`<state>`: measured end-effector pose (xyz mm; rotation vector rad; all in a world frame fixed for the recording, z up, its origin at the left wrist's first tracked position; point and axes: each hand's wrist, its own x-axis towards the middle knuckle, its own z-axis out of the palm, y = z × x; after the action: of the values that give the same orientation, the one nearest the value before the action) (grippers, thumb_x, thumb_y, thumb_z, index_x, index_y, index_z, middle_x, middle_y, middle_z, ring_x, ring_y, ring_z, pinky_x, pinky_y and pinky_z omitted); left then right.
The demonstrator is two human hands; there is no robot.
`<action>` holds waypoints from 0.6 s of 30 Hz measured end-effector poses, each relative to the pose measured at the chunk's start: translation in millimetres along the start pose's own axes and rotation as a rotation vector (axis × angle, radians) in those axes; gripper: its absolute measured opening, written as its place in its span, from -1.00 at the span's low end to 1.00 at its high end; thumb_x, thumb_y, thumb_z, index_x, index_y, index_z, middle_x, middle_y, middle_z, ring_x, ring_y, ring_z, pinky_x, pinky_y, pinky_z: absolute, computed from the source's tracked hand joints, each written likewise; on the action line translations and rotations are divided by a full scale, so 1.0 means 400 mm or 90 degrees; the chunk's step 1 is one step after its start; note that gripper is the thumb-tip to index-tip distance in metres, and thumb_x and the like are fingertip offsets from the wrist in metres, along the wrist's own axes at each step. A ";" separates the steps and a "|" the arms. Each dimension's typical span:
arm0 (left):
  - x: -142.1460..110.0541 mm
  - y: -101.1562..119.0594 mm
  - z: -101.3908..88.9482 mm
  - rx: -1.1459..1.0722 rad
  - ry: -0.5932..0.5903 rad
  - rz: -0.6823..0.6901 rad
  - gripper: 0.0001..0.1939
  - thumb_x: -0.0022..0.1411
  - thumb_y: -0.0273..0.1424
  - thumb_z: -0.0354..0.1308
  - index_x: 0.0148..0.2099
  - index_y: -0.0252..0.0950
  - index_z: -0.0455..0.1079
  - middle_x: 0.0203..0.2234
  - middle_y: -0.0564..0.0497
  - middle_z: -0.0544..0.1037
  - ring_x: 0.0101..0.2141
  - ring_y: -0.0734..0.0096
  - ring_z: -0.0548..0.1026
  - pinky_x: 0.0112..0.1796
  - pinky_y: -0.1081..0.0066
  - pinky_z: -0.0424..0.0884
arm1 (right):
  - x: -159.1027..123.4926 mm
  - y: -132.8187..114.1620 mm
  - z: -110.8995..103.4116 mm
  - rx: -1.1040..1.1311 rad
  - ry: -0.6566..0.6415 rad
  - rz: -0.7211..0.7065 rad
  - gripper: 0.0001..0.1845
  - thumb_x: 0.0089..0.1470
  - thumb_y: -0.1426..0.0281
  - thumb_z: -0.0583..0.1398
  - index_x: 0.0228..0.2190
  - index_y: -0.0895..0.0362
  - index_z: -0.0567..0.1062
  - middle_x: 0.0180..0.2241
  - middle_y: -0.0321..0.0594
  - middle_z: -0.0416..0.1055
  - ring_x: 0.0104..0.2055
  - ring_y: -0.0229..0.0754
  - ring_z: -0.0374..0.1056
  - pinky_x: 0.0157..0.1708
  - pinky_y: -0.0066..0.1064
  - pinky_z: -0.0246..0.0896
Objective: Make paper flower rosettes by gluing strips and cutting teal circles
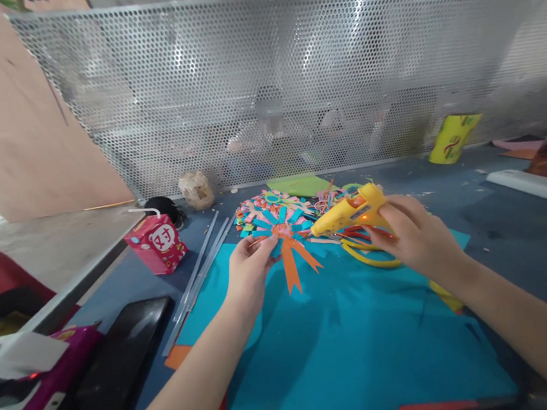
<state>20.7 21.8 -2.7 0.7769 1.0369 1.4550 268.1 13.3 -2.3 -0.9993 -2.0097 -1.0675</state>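
My left hand (pixel 248 268) pinches a blue and pink paper rosette (pixel 280 227) with two orange ribbon tails (pixel 294 261), held just above a teal paper sheet (pixel 355 345). My right hand (pixel 414 233) grips a yellow hot glue gun (pixel 349 210), its nozzle pointing left at the rosette's centre. Yellow-handled scissors (pixel 368 257) lie on the teal sheet under my right hand.
More paper rosettes and scraps (pixel 273 202) are piled behind. Glue sticks (pixel 202 266) lie left of the sheet, with a red drink carton (pixel 157 242), a black tray (pixel 118 349) and a purple device (pixel 24 383). A perforated metal screen (pixel 290 81) closes the back. A yellow packet (pixel 453 137) leans at right.
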 end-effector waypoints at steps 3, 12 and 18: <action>0.003 0.003 -0.001 -0.012 0.005 -0.009 -0.77 -0.11 -0.50 0.27 -0.43 -0.35 0.24 -0.59 0.10 0.38 -0.48 0.50 0.46 -0.42 0.47 0.42 | 0.001 0.003 -0.003 -0.015 0.003 -0.011 -0.72 0.01 0.42 0.15 -0.20 0.22 0.27 -0.29 -0.03 0.36 -0.33 -0.12 0.34 -0.59 -0.44 0.26; -0.001 0.012 0.002 -0.065 0.014 -0.016 -0.81 -0.09 -0.54 0.25 -0.45 -0.37 0.26 -0.58 0.10 0.41 -0.61 0.61 0.39 -0.46 0.50 0.40 | -0.011 0.058 0.023 -0.005 -0.069 0.178 -0.58 -0.03 0.24 0.13 -0.15 0.21 0.26 -0.26 0.00 0.36 -0.28 -0.03 0.36 -0.46 -0.34 0.28; -0.008 0.014 0.003 -0.094 -0.031 -0.049 -0.85 -0.09 -0.57 0.24 -0.45 -0.37 0.30 -0.60 0.07 0.45 -0.56 0.50 0.47 -0.48 0.51 0.41 | -0.106 0.220 0.080 0.010 -0.359 0.603 -0.56 -0.13 0.07 0.13 -0.44 0.24 0.41 -0.58 0.04 0.35 -0.51 0.09 0.33 -0.59 -0.17 0.17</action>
<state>20.0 19.0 3.3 0.6561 0.9030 1.4225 357.8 60.8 -17.9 -2.1048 -1.5478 -0.2552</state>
